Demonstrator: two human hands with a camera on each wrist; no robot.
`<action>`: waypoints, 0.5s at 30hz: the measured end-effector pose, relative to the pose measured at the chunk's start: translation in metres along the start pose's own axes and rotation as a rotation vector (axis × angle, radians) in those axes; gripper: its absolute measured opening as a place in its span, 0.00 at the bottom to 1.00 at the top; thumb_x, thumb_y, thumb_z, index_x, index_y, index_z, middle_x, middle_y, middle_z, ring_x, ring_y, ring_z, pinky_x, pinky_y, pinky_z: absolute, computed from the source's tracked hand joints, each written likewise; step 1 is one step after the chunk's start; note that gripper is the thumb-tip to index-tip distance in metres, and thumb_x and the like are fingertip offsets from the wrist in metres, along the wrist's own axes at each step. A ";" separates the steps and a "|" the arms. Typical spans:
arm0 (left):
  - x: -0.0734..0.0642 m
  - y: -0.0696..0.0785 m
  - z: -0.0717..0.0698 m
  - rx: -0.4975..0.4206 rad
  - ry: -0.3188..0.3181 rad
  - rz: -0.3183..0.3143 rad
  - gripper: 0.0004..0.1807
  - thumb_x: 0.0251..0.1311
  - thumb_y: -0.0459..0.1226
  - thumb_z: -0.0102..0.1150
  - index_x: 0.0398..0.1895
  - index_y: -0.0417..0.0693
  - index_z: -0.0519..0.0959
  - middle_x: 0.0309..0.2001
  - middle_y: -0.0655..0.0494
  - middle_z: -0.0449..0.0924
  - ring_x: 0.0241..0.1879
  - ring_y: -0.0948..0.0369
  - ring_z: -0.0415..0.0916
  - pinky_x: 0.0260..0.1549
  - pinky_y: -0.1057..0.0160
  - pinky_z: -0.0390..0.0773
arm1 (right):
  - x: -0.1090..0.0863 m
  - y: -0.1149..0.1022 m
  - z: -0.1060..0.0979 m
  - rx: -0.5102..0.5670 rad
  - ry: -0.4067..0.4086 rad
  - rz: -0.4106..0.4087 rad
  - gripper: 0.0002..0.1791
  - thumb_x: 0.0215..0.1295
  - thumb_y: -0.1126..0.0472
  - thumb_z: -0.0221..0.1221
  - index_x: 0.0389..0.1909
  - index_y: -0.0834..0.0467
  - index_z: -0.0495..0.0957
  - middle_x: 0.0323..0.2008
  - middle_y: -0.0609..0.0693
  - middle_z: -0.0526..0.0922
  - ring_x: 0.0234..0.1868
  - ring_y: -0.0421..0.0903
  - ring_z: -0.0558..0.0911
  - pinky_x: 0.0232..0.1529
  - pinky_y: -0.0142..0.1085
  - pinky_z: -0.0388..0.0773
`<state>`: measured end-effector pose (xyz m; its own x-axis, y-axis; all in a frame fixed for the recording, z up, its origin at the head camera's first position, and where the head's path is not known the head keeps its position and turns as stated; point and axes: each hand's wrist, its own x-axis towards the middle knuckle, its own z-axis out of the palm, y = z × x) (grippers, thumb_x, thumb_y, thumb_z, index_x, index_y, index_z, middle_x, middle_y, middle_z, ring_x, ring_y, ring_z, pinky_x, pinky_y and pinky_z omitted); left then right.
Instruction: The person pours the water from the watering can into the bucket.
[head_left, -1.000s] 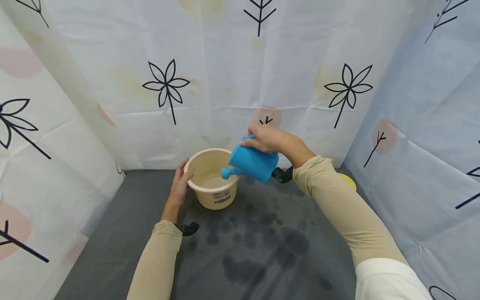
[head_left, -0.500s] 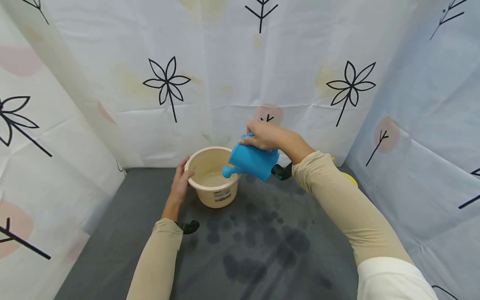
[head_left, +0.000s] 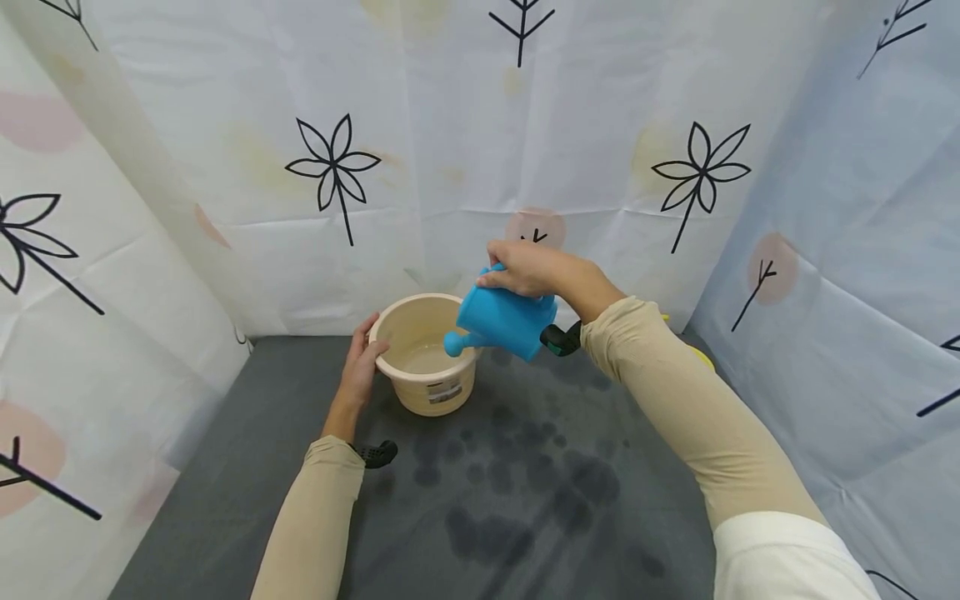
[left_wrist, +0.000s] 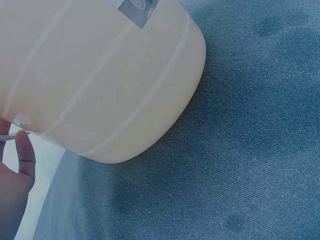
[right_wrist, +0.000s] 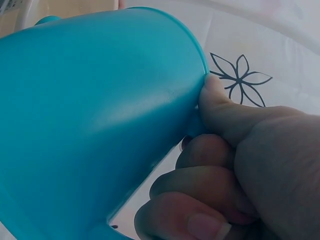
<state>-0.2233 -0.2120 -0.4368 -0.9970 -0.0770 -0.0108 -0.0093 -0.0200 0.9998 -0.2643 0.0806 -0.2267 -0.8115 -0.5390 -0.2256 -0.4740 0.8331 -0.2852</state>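
A cream plastic basin [head_left: 408, 393] stands upright on the dark grey tabletop, with a label on its front wall. My left hand [head_left: 357, 371] grips the basin's left rim, thumb over the edge and fingers along the outside. In the left wrist view the thumb [left_wrist: 26, 157] and the basin's outer wall show. My right hand [head_left: 532, 271] holds a blue watering can [head_left: 504, 321] by its handle, with the fingers curled round it and the thumb near the can's rim. The can is tilted left, its round spout head over the basin's right part. Whether water flows is too small to tell.
Dark wet spots [head_left: 498, 479] cover the tabletop [head_left: 202, 500] in front of the basin. A yellow object [head_left: 702, 357] lies at the back right, mostly hidden by the right sleeve. Patterned white fabric [head_left: 450, 125] walls off the back and both sides.
My right hand has shifted very slightly left and up on the tilted watering can. My left hand and the basin stay as they were.
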 end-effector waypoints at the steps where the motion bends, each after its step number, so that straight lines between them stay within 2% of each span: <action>1: 0.000 0.000 0.000 0.003 0.001 -0.001 0.36 0.74 0.34 0.45 0.83 0.55 0.51 0.79 0.44 0.55 0.67 0.49 0.67 0.44 0.69 0.76 | 0.000 0.000 0.000 -0.001 -0.004 0.001 0.19 0.80 0.46 0.49 0.53 0.59 0.65 0.31 0.53 0.65 0.34 0.50 0.68 0.44 0.48 0.68; 4: 0.000 -0.001 0.001 0.002 0.000 -0.003 0.36 0.74 0.33 0.44 0.83 0.55 0.51 0.80 0.45 0.55 0.66 0.50 0.66 0.44 0.70 0.76 | 0.001 0.001 -0.001 0.008 -0.017 0.010 0.19 0.80 0.45 0.49 0.53 0.58 0.65 0.31 0.53 0.66 0.32 0.49 0.69 0.43 0.48 0.69; 9: 0.001 -0.002 0.001 -0.025 -0.008 0.011 0.36 0.73 0.32 0.44 0.83 0.52 0.50 0.81 0.45 0.52 0.73 0.41 0.60 0.41 0.73 0.76 | 0.002 0.002 -0.001 0.021 -0.030 0.012 0.20 0.80 0.45 0.49 0.54 0.59 0.65 0.29 0.53 0.67 0.29 0.49 0.70 0.40 0.47 0.70; 15: 0.000 -0.002 0.001 -0.016 -0.004 0.009 0.36 0.73 0.33 0.45 0.83 0.53 0.50 0.81 0.45 0.52 0.74 0.40 0.60 0.42 0.73 0.75 | 0.003 0.000 -0.003 -0.014 -0.032 0.010 0.20 0.80 0.45 0.49 0.52 0.58 0.65 0.29 0.53 0.67 0.30 0.49 0.70 0.41 0.47 0.70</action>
<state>-0.2237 -0.2111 -0.4388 -0.9973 -0.0733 -0.0018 0.0008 -0.0354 0.9994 -0.2675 0.0797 -0.2250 -0.8049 -0.5340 -0.2586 -0.4706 0.8400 -0.2699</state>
